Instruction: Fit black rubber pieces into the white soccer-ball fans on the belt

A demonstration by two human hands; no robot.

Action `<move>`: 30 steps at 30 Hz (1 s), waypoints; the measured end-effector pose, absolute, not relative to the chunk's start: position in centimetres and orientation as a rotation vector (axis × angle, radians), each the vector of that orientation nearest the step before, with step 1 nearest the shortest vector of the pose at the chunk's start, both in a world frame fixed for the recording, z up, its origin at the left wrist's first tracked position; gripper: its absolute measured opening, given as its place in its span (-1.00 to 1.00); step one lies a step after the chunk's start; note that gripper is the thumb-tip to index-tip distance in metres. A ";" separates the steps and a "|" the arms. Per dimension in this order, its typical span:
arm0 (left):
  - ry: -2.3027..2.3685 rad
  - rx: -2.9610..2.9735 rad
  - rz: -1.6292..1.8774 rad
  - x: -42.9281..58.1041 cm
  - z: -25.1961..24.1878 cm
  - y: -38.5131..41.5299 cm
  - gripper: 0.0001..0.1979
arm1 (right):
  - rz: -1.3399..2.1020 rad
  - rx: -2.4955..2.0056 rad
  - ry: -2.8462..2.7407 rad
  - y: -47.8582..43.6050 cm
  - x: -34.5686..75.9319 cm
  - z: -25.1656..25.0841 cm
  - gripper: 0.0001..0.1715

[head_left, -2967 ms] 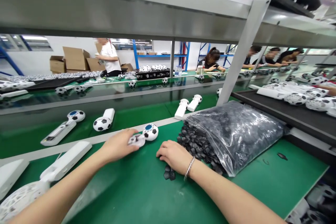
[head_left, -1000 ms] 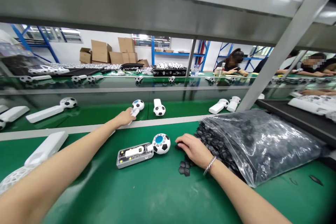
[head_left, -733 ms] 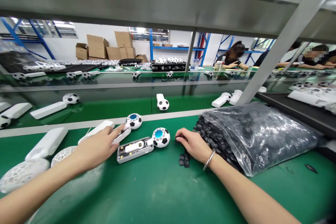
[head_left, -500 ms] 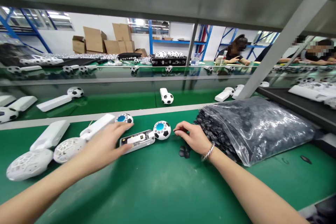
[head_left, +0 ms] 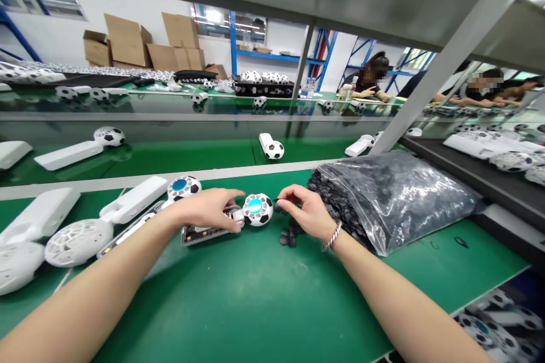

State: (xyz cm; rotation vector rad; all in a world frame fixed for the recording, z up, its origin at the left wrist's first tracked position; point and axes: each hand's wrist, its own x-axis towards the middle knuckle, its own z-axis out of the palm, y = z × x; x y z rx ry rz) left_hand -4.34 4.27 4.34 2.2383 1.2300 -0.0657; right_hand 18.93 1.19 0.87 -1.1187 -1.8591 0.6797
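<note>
On the green mat [head_left: 255, 295] lies an open handheld fan [head_left: 213, 226] with a football-patterned head [head_left: 257, 209] and a blue centre. My left hand [head_left: 208, 211] grips its open handle from above. My right hand [head_left: 303, 211] pinches a small black part just right of the fan's head. A second fan with a blue-centred head [head_left: 184, 186] lies just left of my left hand. A few loose black parts [head_left: 287, 236] lie under my right wrist.
A clear bag of black parts [head_left: 395, 198] lies to the right. White handle shells and white mesh covers [head_left: 76, 238] sit at the left. Fans [head_left: 272, 147] ride the green conveyor behind. Other people sit at far benches; a slanted metal post [head_left: 434, 68] stands at the right.
My left hand fetched a second fan from the conveyor, laid it at the left, then closed on the open fan's handle. My right hand lifted a black part toward the fan's head.
</note>
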 end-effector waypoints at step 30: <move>1.411 2.511 0.191 -1.3 3.2 1.7 -0.26 | 0.647 -1.023 -2.014 -0.2 17.3 -0.2 -0.88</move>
